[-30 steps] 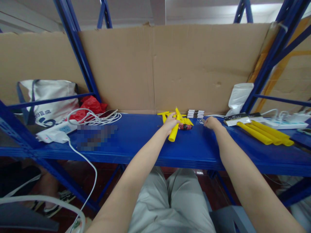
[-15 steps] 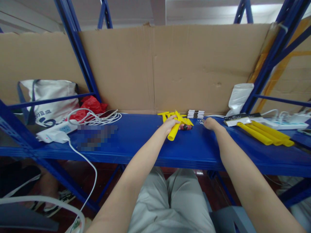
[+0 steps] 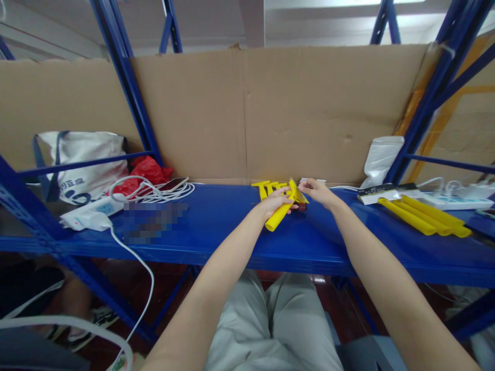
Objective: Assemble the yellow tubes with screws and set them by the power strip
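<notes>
My left hand (image 3: 275,202) is wrapped round the tube handle of a yellow scraper-like tool (image 3: 275,219), whose wider head points up and away from me. Close to that head, on its right, my right hand (image 3: 316,189) has its thumb and fingers pinched together. Anything between those fingertips is too small to make out. Several yellow T-shaped pieces (image 3: 263,189) lie behind my left hand. A red and black object (image 3: 301,206) shows partly beneath the tool. The stacked white packets at the back are mostly hidden behind my right hand.
Yellow tubes (image 3: 423,216) lie at right beside a power strip (image 3: 448,201) and a black and white packet (image 3: 379,195). A white pouch (image 3: 382,159) leans near the blue post. At left are coiled white cables (image 3: 170,189), a red bag (image 3: 149,172) and a cloth bag (image 3: 83,159).
My right hand has moved left from the tabletop by the white packets to the head of the yellow tool. My left hand keeps its hold, and the tool's head has turned slightly rightward.
</notes>
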Demonstrator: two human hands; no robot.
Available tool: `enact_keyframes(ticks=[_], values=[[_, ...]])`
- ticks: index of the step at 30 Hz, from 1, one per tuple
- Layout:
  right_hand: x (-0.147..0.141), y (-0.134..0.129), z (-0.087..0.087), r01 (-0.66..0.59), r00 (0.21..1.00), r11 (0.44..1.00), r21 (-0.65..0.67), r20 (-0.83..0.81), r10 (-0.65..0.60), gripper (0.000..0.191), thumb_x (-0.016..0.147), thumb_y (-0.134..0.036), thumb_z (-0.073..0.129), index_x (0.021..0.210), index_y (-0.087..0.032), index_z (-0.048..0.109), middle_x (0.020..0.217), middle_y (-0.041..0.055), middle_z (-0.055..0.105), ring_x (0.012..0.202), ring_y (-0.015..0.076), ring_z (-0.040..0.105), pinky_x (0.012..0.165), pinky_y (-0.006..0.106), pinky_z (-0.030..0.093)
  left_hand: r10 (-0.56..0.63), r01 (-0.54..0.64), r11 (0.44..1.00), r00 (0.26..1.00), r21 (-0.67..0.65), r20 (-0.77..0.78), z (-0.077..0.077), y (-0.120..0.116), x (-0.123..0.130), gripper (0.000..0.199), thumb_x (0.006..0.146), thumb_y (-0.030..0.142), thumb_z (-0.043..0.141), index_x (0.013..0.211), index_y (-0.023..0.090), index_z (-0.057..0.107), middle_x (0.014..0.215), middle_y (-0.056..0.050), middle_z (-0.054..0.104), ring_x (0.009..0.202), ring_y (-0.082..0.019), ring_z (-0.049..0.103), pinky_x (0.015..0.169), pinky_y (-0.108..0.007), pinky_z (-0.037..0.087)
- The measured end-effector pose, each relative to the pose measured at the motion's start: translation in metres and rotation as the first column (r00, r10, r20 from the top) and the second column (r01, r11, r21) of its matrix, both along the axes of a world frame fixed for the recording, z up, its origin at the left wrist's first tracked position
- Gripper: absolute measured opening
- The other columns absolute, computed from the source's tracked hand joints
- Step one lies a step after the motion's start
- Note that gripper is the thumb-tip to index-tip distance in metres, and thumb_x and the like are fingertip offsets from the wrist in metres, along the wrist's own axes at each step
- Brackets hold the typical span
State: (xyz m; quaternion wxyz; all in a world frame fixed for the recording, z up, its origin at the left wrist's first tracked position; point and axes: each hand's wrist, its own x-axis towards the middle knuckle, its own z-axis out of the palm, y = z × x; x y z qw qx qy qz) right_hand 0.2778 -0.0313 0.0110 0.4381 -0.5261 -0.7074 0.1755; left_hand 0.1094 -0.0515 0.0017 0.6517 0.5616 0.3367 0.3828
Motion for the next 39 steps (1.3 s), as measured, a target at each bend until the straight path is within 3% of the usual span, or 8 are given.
enact_keyframes(ticks=[17,24,29,35,39], values=[[-0.008,-0.003,-0.001,-0.031,0.999,1.000,-0.001,-0.017,0.031,0.006,0.073,-0.017,0.056,0.068,-0.018,0.053,0.072,0.0006,0.057,0.072,0.0119,0.053,0.077,0.027,0.044,0.044,-0.040,0.998,0.997,0.056,-0.065,-0.006,0.001,0.001,0.066,0.069,-0.008,0.052,0.126,0.023,0.041,0.120,-0.011,0.050,0.058,-0.009,0.064,0.046,-0.018,0.047],[-0.007,0.008,-0.010,0.032,0.997,0.998,0.054,-0.071,-0.028,0.020,0.073,-0.027,0.063,0.087,-0.017,0.052,0.099,0.0081,0.062,0.090,0.0166,0.058,0.084,0.033,0.047,0.030,-0.031,0.999,0.999,0.037,0.019,-0.009,0.009,0.000,0.065,0.069,-0.008,0.054,0.125,0.022,0.043,0.112,-0.011,0.056,0.059,-0.011,0.066,0.047,-0.018,0.047],[-0.005,0.014,-0.015,0.053,0.996,0.997,0.062,0.073,-0.057,0.027,0.081,-0.039,0.055,0.094,-0.015,0.056,0.105,0.0138,0.062,0.096,0.0209,0.059,0.087,0.037,0.047,0.000,0.001,1.000,0.989,-0.003,0.150,-0.007,0.010,0.000,0.067,0.069,-0.008,0.054,0.128,0.022,0.041,0.111,-0.011,0.058,0.063,-0.014,0.067,0.049,-0.020,0.047],[0.003,0.012,-0.012,0.146,0.919,0.971,0.191,0.336,-0.205,0.032,0.080,-0.040,0.058,0.098,-0.013,0.061,0.107,0.0159,0.064,0.102,0.0243,0.058,0.090,0.036,0.043,0.131,-0.122,0.991,0.972,-0.056,0.195,-0.001,0.006,0.000,0.064,0.072,-0.008,0.046,0.128,0.021,0.038,0.114,-0.012,0.059,0.066,-0.015,0.067,0.044,-0.018,0.045],[0.009,0.003,-0.005,0.166,0.845,0.986,-0.025,0.520,-0.129,0.027,0.082,-0.039,0.055,0.083,-0.014,0.065,0.089,0.0111,0.069,0.083,0.0211,0.063,0.072,0.028,0.046,0.248,-0.227,0.966,0.945,-0.119,0.210,0.000,0.011,-0.003,0.063,0.070,-0.007,0.049,0.127,0.020,0.040,0.112,-0.013,0.061,0.059,-0.013,0.065,0.043,-0.019,0.045]])
